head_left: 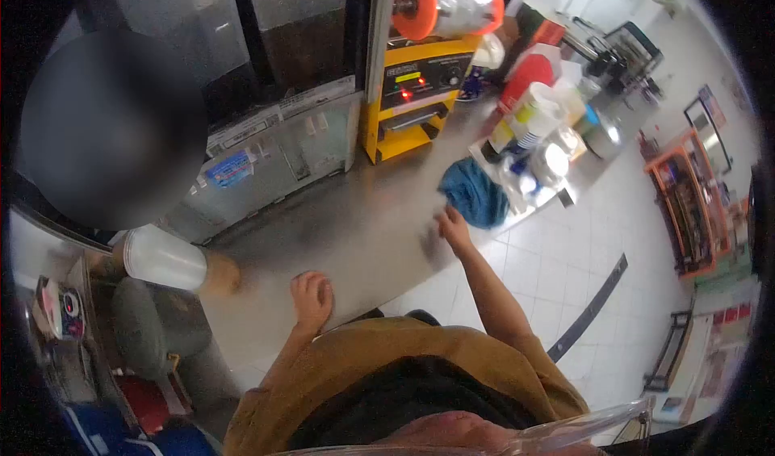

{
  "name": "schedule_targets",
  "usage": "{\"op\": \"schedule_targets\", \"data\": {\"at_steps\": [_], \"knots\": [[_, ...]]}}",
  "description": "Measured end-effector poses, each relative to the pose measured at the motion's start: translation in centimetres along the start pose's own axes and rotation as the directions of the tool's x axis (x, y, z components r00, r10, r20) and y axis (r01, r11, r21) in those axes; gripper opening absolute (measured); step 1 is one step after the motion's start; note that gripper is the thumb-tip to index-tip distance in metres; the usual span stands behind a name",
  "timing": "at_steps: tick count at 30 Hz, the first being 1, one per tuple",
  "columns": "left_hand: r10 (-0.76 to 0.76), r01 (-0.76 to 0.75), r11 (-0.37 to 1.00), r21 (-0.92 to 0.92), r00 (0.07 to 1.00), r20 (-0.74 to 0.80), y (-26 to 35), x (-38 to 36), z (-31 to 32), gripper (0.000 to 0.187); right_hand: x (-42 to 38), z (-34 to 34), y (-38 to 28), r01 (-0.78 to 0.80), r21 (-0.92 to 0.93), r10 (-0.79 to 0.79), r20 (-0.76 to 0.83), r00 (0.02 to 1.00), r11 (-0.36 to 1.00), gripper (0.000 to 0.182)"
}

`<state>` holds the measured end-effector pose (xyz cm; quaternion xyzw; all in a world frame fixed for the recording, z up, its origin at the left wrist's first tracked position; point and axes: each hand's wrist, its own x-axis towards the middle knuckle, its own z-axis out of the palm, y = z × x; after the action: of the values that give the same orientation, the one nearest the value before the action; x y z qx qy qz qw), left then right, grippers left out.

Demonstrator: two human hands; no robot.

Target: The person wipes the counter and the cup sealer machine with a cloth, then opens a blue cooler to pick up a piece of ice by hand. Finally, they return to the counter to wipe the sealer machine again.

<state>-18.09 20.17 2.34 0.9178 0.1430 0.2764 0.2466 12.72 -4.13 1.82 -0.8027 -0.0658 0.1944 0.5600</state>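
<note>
My left hand (312,299) is at the near edge of the metal counter (355,230), its fingers loosely curled and nothing visible in them. To the right, my right hand (454,230) reaches over the counter with its fingers apart, just short of a crumpled blue cloth (475,191). Whether the fingertips touch the cloth is blurred. A translucent plastic container (165,258) lies or leans to the left of my left hand.
A yellow sealing machine (416,93) with an orange-flanged film roll (468,6) stands at the back. Cups and bottles (537,133) crowd the counter's right side. A glass-fronted metal cabinet (282,141) rises behind. A grey bin (153,327) is at left, with tiled floor (549,270) at right.
</note>
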Motion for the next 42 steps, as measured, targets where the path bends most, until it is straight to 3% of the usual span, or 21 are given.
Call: {"op": "schedule_targets", "data": {"at_steps": [1,3,5,6,7,9,11,13,14,16,18,21,26,28,29,30,32,34,37,39,42], "knots": [[-0.060,0.061,0.997,0.042,0.998,-0.031,-0.2,-0.3,-0.4,0.020,2.8,0.3,0.3,0.067,-0.155,-0.070,-0.014,0.997,0.986,0.034],[-0.062,0.087,0.984,0.154,0.985,-0.162,-1.0,-1.2,-1.8,0.021,7.8,1.7,-0.7,0.368,-0.374,-0.398,-0.003,0.917,0.851,0.036],[-0.138,0.261,0.876,0.405,0.941,-0.308,-3.4,-4.9,-2.2,0.025,12.9,3.0,-2.5,0.503,-0.461,-0.519,0.103,0.848,0.731,0.035],[-0.292,0.515,0.639,0.572,0.850,-0.439,-6.0,-8.2,-1.7,0.034,14.7,3.8,-3.9,0.555,-0.453,-0.564,0.132,0.815,0.698,0.035],[-0.385,0.693,0.304,0.654,0.717,-0.581,-7.5,-11.5,-0.7,0.043,16.6,4.7,-4.9,0.604,-0.440,-0.603,0.161,0.781,0.664,0.035],[-0.652,0.931,0.025,0.365,0.292,-0.700,-5.2,-10.0,-3.4,0.059,23.0,6.2,-4.1,0.799,-0.508,-0.859,0.198,0.473,0.323,0.029],[-0.599,0.965,0.055,0.256,0.237,-0.765,-9.6,-15.3,-2.4,0.067,24.6,6.5,-6.0,0.658,-0.468,-0.628,0.247,0.738,0.589,0.040],[-0.621,0.987,-0.079,0.138,0.060,-0.782,-6.2,-10.4,-3.3,0.072,26.3,6.6,-6.5,0.691,-0.712,-0.829,0.307,0.468,0.126,0.037],[-0.602,0.988,-0.086,0.126,0.049,-0.797,-6.9,-10.5,-3.0,0.075,28.1,6.5,-6.3,0.672,-0.731,-0.768,0.361,0.529,0.119,0.037],[-0.591,0.983,-0.134,0.123,0.020,-0.806,-7.5,-11.2,-2.6,0.078,29.4,6.2,-5.9,0.703,-0.706,-0.744,0.422,0.518,0.089,0.038],[-0.582,0.975,-0.175,0.139,0.011,-0.813,-7.6,-10.8,-2.5,0.077,29.5,6.0,-6.8,0.789,-0.611,-0.822,0.421,0.384,0.055,0.038],[-0.570,0.970,-0.200,0.137,-0.002,-0.821,-7.0,-9.9,-2.9,0.076,31.7,5.8,-6.8,0.629,-0.773,-0.614,0.535,0.581,-0.079,0.043],[-0.546,0.969,-0.200,0.142,0.010,-0.838,-7.2,-10.0,-2.8,0.075,31.7,7.7,-8.0,0.299,-0.789,-0.525,0.589,0.614,-0.537,0.047],[-0.541,0.976,-0.171,0.133,0.020,-0.841,-7.1,-9.9,-2.8,0.074,32.1,8.8,-7.1,0.199,-0.766,-0.588,0.607,0.534,-0.611,0.049],[-0.537,0.980,-0.152,0.130,0.029,-0.843,-7.2,-9.9,-2.8,0.074,31.6,8.9,-7.9,0.218,-0.746,-0.443,0.575,0.688,-0.630,0.049],[-0.540,0.978,-0.156,0.139,0.034,-0.841,-7.3,-10.0,-2.7,0.074,30.7,9.0,-9.1,0.244,-0.726,-0.273,0.515,0.813,-0.642,0.048],[-0.544,0.973,-0.167,0.160,0.044,-0.838,-7.5,-10.2,-2.8,0.073,30.1,8.1,-9.5,0.339,-0.792,-0.226,0.502,0.835,-0.508,0.047],[-0.537,0.970,-0.172,0.170,0.052,-0.842,-7.5,-10.3,-2.8,0.073,31.6,7.0,-8.5,0.515,-0.831,-0.520,0.542,0.661,-0.212,0.043],[-0.531,0.974,-0.161,0.158,0.050,-0.846,-7.6,-10.1,-2.8,0.073,32.8,9.0,-6.8,0.192,-0.748,-0.524,0.600,0.605,-0.635,0.041],[-0.533,0.974,-0.155,0.165,0.058,-0.844,-7.6,-10.2,-2.8,0.073,32.6,8.8,-7.7,0.238,-0.827,-0.382,0.466,0.798,-0.510,0.042],[-0.526,0.969,-0.168,0.180,0.066,-0.848,-7.7,-10.4,-2.9,0.074,31.5,8.5,-9.4,0.306,-0.872,-0.218,0.407,0.887,-0.381,0.043]]}}
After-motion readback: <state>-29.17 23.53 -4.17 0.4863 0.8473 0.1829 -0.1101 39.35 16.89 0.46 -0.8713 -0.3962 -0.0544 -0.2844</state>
